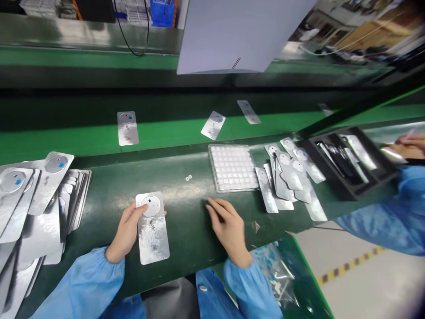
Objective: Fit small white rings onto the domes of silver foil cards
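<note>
The left hand [128, 226] was clamped on a silver panel [153, 246], its thumb on the pale circle near the top and fingertips showing past the right edge. Whether the panel rested on the bench [186, 217] or was held just above it, I could not tell; its lower edge was near the bench's near edge.

The right hand [229, 228] was bent, thumb and index tips close together; I could not tell whether they pinched anything. A stretch of bench lay between that hand and the panel, giving both sideways room.

Beyond, in the gap between panel and tray, were 2 tiny rings [189, 178]. The clear tray [234, 166], filled with rows of white pieces, had its far edge at the bench's far edge. Right of it, a loose pile [288, 177] of panels crowded the tray's side and filled the room up to a black box [352, 195]. A co-worker's hand [408, 144], blurred, was near the box's far right end.

On the left, stacks [76, 199] of panels stood well apart from the held panel, with bench between. Past the far edge, 3 panels lay spaced apart on the green belt [166, 133].
</note>
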`<state>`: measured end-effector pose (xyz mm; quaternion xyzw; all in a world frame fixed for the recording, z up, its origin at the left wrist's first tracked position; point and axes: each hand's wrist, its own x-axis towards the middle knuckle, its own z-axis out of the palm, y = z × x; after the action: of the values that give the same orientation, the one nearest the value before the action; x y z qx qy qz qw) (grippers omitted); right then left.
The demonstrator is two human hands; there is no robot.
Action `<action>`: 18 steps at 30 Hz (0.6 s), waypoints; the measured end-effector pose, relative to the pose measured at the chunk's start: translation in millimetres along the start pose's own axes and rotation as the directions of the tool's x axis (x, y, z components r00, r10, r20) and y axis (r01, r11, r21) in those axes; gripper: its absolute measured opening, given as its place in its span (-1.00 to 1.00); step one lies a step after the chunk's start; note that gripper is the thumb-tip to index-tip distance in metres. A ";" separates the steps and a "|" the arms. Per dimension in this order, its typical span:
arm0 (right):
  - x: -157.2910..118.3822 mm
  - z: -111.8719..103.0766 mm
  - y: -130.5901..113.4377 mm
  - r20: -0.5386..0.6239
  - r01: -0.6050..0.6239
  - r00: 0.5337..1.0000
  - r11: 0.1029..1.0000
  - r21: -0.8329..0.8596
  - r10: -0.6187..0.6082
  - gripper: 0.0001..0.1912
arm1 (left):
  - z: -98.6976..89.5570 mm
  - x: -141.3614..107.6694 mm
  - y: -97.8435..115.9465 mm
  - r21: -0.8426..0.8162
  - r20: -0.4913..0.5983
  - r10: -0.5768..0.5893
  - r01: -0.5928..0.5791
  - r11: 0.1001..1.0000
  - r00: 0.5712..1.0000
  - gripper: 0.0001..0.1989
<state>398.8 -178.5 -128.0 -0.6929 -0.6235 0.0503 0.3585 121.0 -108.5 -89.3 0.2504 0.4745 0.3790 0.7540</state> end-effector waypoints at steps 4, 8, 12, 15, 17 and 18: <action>29.1 30.8 -10.6 0.021 0.127 0.992 0.992 0.026 -0.128 -0.65 | -0.8 0.5 -1.1 -0.017 -0.007 -0.001 0.001 1.000 1.000 -0.49; -18.0 6.0 -19.3 0.222 0.265 0.934 0.960 0.091 -0.279 -0.63 | -3.5 5.4 -8.1 -0.012 -0.042 0.057 -0.057 0.998 0.997 -0.30; -77.2 -20.7 -38.4 0.348 0.363 0.840 0.908 0.208 -0.416 -0.60 | -9.9 7.5 -16.3 0.140 -0.054 0.182 -0.173 0.975 0.982 -0.01; -97.4 -26.7 -47.3 0.322 0.389 0.826 0.881 0.269 -0.463 -0.73 | -13.2 4.5 -17.0 0.264 -0.012 0.223 -0.212 0.941 0.975 0.11; -101.6 -27.4 -49.4 0.318 0.413 0.803 0.856 0.311 -0.503 -0.71 | -13.8 2.0 -15.1 0.316 0.005 0.249 -0.238 0.919 0.968 0.11; -102.0 -27.6 -50.3 0.319 0.402 0.801 0.850 0.341 -0.507 -0.68 | -13.6 0.8 -14.1 0.331 0.016 0.258 -0.248 0.910 0.966 0.10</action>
<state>349.2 -284.0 -118.0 -0.4441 -0.8199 0.1819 0.3122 113.6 -115.9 -105.9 0.4272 0.5054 0.3920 0.6391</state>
